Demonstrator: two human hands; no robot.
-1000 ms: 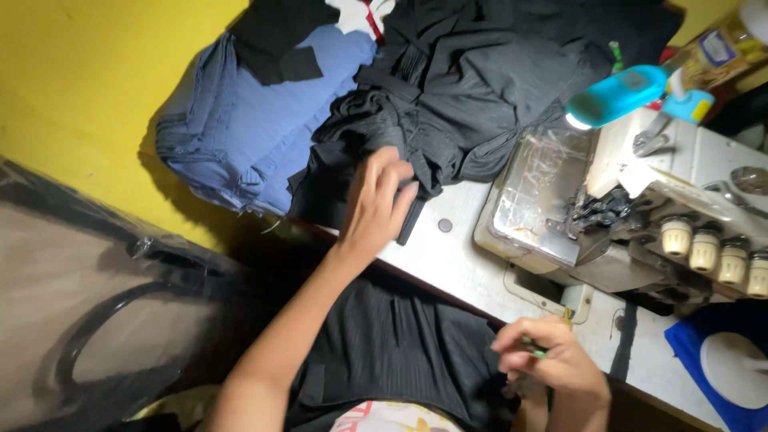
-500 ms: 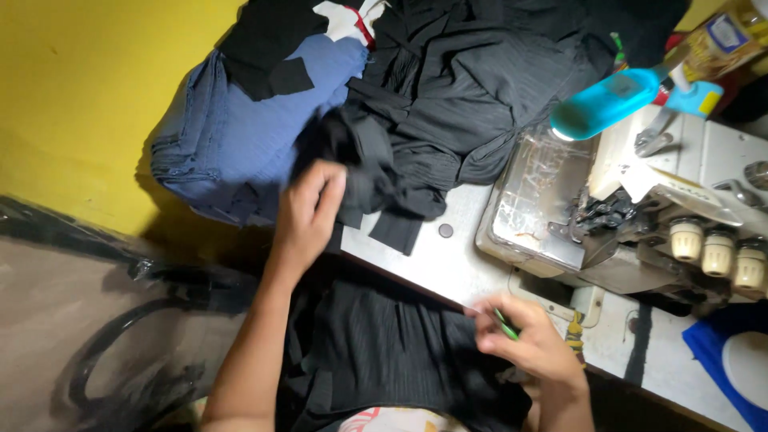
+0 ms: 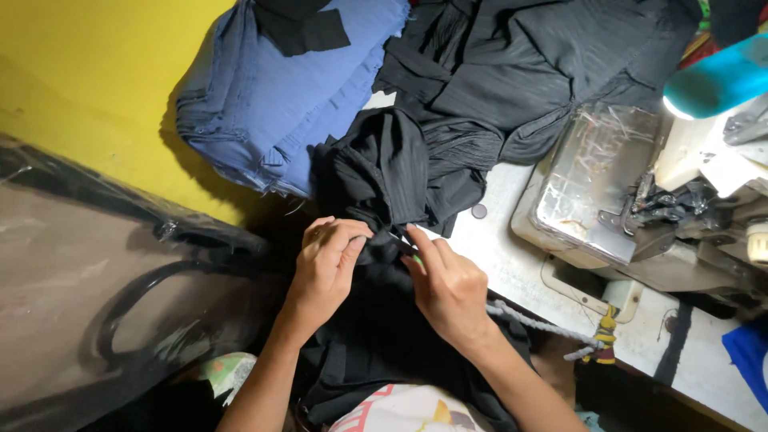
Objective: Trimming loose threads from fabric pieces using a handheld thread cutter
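Nearest the camera, the left hand (image 3: 326, 264) and the right hand (image 3: 448, 286) meet over the bench (image 3: 512, 256) edge, each grip pinched shut on a fold of the black ribbed fabric (image 3: 384, 172), which bunches up just at twelve o'clock from the fingers and hangs down into the lap. At three o'clock from the hands stands the overlock sewing machine (image 3: 624, 200). Farther off, a folded blue fabric stack (image 3: 280, 104) lies at eleven o'clock and more black cloth (image 3: 528, 64) at one o'clock.
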